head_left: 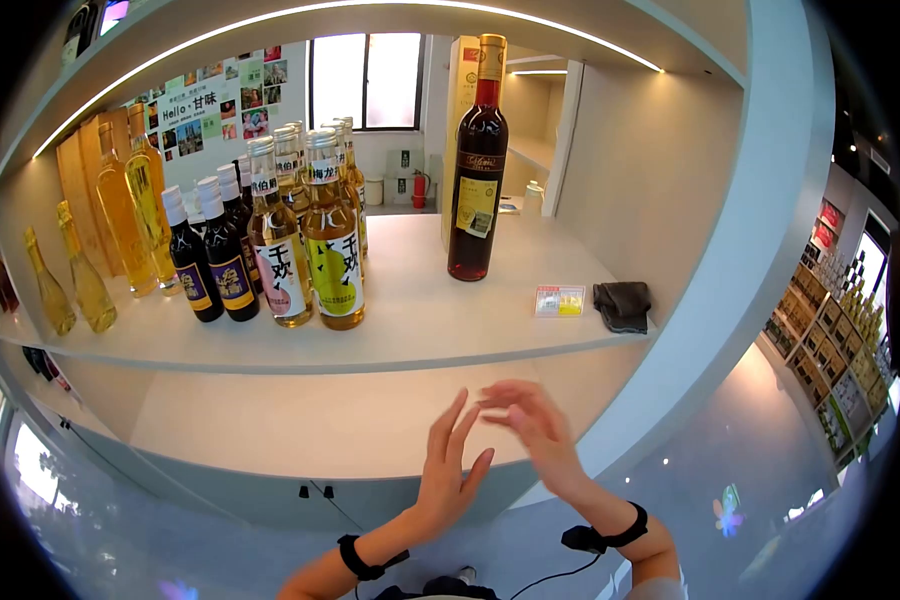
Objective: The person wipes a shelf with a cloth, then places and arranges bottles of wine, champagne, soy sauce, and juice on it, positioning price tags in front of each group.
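Note:
My left hand (448,468) is raised in front of the lower shelf, fingers stretched out and thumb apart, holding nothing. Close to it on the right is my right hand (537,430), slightly blurred, its fingers loosely bent and spread with nothing in them. The fingertips of both hands come near each other. Above and behind them, on the upper shelf board (410,300), stands a tall dark red wine bottle (480,190) with a yellowish label. To its right lie a small price card (560,301) and a folded dark cloth (622,304).
Left on that shelf stand clear bottles with pink (278,260) and green labels (334,255), small dark bottles (232,265) and tall yellow bottles (148,200). A tall box (460,110) is behind the wine bottle. The lower shelf (300,420) runs below. Crates with bottles (820,345) are far right.

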